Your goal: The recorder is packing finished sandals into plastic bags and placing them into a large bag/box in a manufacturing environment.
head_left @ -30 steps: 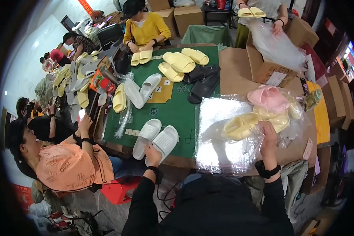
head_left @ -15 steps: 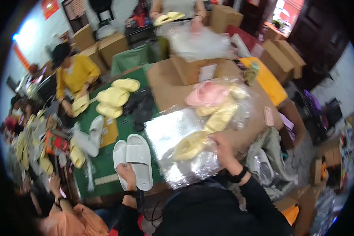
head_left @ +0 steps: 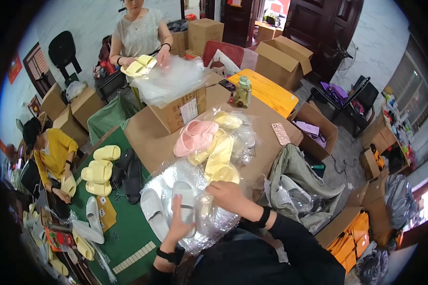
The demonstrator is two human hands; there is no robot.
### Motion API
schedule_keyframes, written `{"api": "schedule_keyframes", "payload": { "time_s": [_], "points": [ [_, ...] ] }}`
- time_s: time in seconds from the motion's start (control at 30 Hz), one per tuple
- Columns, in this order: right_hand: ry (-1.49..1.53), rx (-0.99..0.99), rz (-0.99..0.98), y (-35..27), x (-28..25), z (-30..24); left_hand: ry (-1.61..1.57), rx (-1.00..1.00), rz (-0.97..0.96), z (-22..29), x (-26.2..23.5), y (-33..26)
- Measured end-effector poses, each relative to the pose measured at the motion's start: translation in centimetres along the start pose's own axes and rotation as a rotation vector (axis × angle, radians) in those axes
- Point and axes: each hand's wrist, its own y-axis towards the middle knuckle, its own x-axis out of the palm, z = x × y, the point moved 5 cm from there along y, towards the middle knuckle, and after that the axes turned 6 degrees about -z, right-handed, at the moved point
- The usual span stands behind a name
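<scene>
A pair of pale grey slide slippers rests on a shiny silver sheet (head_left: 218, 219) at the table's near edge. My left hand (head_left: 177, 225) grips the right-hand slipper (head_left: 184, 191), its fingers over the strap side; the other slipper (head_left: 153, 211) lies just left of it. My right hand (head_left: 229, 197) has its fingers closed on crumpled clear plastic bag (head_left: 204, 209) beside the grey slipper. Just beyond my right hand is a yellow slipper (head_left: 225, 174). More yellow slippers and a pink slipper (head_left: 195, 135), partly in clear plastic, lie farther up the table.
Black slippers (head_left: 131, 175) and yellow slippers (head_left: 97, 171) lie on the green mat (head_left: 128, 242). Across the table, a person handles yellow slippers by a carton (head_left: 180, 110) topped with clear bags. Another person in yellow (head_left: 57, 152) sits left. A phone (head_left: 280, 134) and a bottle (head_left: 243, 91) stand right.
The grey slippers have moved from the green mat onto the silver sheet with my left hand. My right hand has shifted from the yellow slipper to the plastic beside them. The view has turned right.
</scene>
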Motion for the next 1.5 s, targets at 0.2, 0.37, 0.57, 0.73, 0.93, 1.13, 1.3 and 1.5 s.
{"api": "schedule_keyframes", "payload": {
  "time_s": [0.2, 0.37, 0.57, 0.73, 0.93, 1.13, 1.3, 1.5],
  "points": [
    [0.209, -0.233, 0.056, 3.6, 0.4, -3.3, 0.431, 0.245, 0.026, 4.8, 1.6, -0.4],
    [0.43, -0.095, 0.047, 5.9, 1.1, 1.0, 0.003, -0.005, 0.326, 3.6, -0.1, -0.8],
    [-0.02, 0.828, 0.344, 9.7, 6.1, 13.7, 0.151, 0.046, 0.375, 6.4, -0.3, -0.1],
    [0.5, 0.561, -0.149, 13.0, 8.5, 15.1, 0.265, 0.137, 0.274, 7.3, 0.9, 2.7],
    [0.642, 0.032, -0.315, 9.8, 3.8, 3.1, 0.731, 0.309, 0.212, 8.9, 2.8, 5.9],
    [0.434, 0.595, 0.693, 6.0, -1.2, 13.2, 0.507, 0.318, 0.415, 8.0, 0.4, 7.0],
    [-0.045, 0.872, 0.041, 3.7, 4.2, 23.7, 0.049, 0.135, 0.451, 6.7, 2.1, 7.0],
    [0.233, -0.018, -0.202, 7.2, 5.5, 13.5, 0.4, 0.277, 0.131, 7.9, 4.8, 7.6]
  ]
}}
